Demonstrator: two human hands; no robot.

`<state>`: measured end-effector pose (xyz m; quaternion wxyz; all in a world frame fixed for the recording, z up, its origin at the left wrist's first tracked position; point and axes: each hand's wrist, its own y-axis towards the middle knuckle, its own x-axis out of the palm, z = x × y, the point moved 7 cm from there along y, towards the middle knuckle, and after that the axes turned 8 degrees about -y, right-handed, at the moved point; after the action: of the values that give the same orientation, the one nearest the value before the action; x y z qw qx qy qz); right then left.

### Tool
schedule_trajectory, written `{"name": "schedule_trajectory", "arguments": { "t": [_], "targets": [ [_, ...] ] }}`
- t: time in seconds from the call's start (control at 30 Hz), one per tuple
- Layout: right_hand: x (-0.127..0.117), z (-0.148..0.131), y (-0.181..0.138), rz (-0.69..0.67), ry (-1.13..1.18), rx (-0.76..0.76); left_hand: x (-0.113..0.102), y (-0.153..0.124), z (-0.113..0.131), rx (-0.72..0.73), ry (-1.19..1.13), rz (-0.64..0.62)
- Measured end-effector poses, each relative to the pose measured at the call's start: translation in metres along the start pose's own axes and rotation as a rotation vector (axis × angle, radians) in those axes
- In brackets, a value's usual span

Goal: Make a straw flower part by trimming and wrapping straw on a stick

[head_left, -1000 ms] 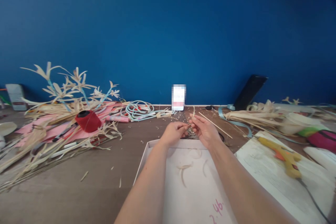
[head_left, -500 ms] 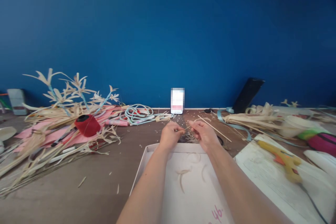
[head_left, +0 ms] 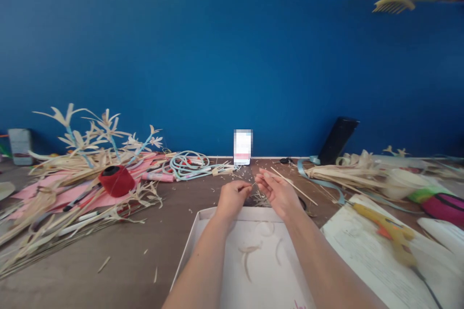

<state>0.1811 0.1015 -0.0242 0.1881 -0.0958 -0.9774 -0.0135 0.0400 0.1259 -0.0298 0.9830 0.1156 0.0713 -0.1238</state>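
Observation:
Above the far edge of a shallow white box lid (head_left: 208, 213), my left hand (head_left: 232, 199) is closed, thumb and forefinger pinching a thin straw-coloured strip. Facing it on the right, my right hand (head_left: 280, 193) has its thumb and fingertips together at the other end of this strip, the other fingers loosely curled. The strip is so fine that its exact shape is hard to make out. Several pale curled fibre pieces (head_left: 246, 260) lie inside the lid. Just beyond the hands, small cut scraps (head_left: 261, 199) are scattered on the brown table.
Upright against the blue partition (head_left: 232, 67) is a lit phone (head_left: 242, 147). To the left lie dried fibre strips, fibre flowers (head_left: 108, 128) and a red thread spool (head_left: 116, 181). A yellow glue gun (head_left: 389, 229) rests on papers at right, near a light-blue ribbon (head_left: 319, 174).
The view has tilted up slightly, so things sit lower in the picture. My hands stay close together at the strip, with small finger shifts; the right fingers look a little straighter.

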Motion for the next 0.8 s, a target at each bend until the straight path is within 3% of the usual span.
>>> {"name": "schedule_trajectory", "arguments": {
  "t": [0.17,0.37,0.47,0.8],
  "targets": [
    [0.000,-0.001,-0.001,-0.019,-0.019,0.000,0.000,-0.001,0.003,0.028,0.080,-0.003],
    [-0.030,-0.011,-0.003,0.290,-0.507,-0.070,0.000,-0.004,0.012,0.136,0.235,-0.007],
    [-0.034,-0.014,-0.004,0.356,-0.660,-0.091,0.001,-0.004,0.017,0.208,0.247,-0.006],
    [-0.011,0.001,0.003,0.134,-0.001,-0.007,-0.002,-0.004,0.007,0.091,0.211,0.002]
  ]
}}
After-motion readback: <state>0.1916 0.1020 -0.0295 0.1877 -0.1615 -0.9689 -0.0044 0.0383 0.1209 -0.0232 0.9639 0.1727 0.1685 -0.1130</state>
